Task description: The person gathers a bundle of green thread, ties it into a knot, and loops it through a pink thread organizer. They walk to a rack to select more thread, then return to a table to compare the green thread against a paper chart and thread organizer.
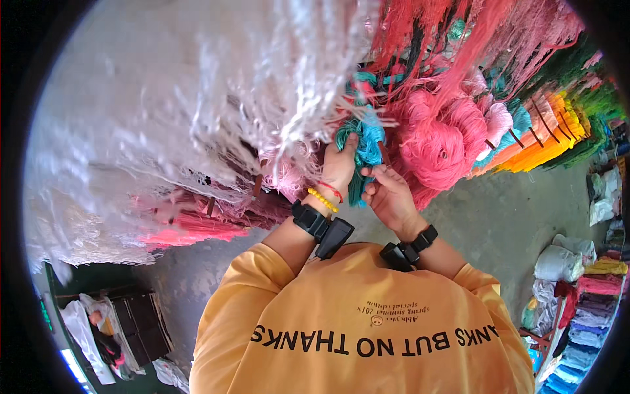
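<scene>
Hanks of yarn hang in a row on rods before me. A dark teal yarn hank (355,177) hangs between my two hands, with a bright blue yarn hank (371,141) right beside it. My left hand (338,164) is closed round the teal hank, its thumb pointing up along the strands. Close by, on the right of the teal yarn, my right hand (392,199) has its fingers curled near the lower strands. What its fingertips grip, if anything, is too small to make out.
White yarn (197,98) hangs close at the upper left. Large pink hanks (436,141) crowd the right, followed by orange hanks (531,148). Red strands (492,33) hang overhead. Folded yarn stacks (587,328) and white sacks (559,262) stand at the far right, above grey floor (489,213).
</scene>
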`<state>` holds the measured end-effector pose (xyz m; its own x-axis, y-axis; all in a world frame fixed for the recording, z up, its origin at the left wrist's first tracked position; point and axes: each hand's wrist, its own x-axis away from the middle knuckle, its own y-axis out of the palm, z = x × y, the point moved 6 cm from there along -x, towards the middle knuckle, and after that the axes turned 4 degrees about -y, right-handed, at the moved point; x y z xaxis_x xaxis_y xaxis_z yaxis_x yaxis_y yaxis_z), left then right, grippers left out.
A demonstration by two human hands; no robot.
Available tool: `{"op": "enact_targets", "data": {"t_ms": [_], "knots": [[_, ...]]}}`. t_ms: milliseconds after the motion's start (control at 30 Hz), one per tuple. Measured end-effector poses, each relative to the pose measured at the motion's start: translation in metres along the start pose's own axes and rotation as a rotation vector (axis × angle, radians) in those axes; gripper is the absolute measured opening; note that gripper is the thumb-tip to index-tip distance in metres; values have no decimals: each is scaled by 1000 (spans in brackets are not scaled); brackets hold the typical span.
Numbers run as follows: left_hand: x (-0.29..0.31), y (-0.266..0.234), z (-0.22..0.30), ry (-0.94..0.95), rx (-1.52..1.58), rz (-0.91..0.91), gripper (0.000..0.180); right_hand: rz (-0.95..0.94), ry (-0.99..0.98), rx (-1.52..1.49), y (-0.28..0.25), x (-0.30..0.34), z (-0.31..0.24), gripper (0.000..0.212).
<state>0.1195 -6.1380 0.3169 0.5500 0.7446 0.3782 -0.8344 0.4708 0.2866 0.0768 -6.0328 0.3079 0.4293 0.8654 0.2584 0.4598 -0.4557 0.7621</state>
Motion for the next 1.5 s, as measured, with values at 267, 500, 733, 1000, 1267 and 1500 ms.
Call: {"op": "enact_targets", "data": {"t_ms": [267,500,733,1000,1267,1500], "knots": [[-20,-1,-4,313,-2,33,28,-258,185,11,-18,17,2,8],[-28,-1,-15,216,77,99,26,-6,88,1075,-163,58,-19,14],[-16,13,-3,322,-28,105,16,568,65,1645,-320,179,-45,18],[3,13,9,471,-50,94,20,1131,898,1928,-471,434,-88,15],[38,-3,19,597,-590,159,29,468,1097,2503,-563,446,-111,16],[143,80,118,1115,-1286,339,22,617,-229,1657,-323,236,-212,14]]}}
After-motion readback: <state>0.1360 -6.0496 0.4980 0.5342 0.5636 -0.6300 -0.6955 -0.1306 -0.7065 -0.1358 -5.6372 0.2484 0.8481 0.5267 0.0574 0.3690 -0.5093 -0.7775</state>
